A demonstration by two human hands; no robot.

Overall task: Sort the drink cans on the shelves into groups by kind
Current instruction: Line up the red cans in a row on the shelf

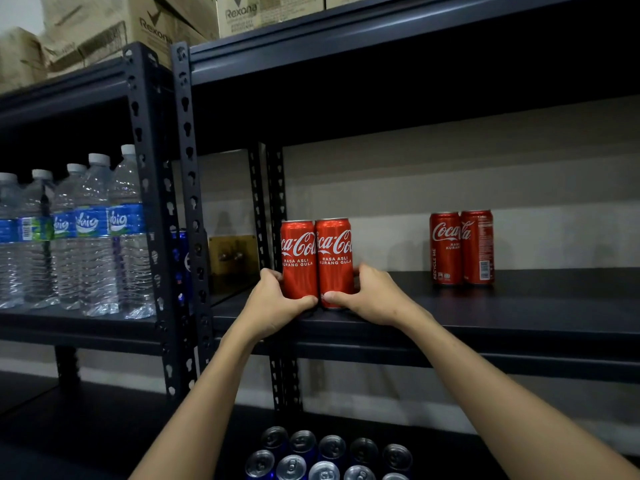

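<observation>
Two red Coca-Cola cans stand upright and touching at the left end of the dark middle shelf (485,317). My left hand (273,303) grips the base of the left can (298,258), and my right hand (370,296) grips the base of the right can (334,258). Two more red Coca-Cola cans (462,247) stand side by side farther right on the same shelf, apart from my hands. On the shelf below, several blue cans with silver tops (329,455) are grouped together.
Several water bottles (86,233) fill the left rack's shelf. A blue can (180,258) shows partly behind the perforated upright post (188,202). Cardboard boxes (156,26) sit on the top shelves. A grey wall backs the shelf.
</observation>
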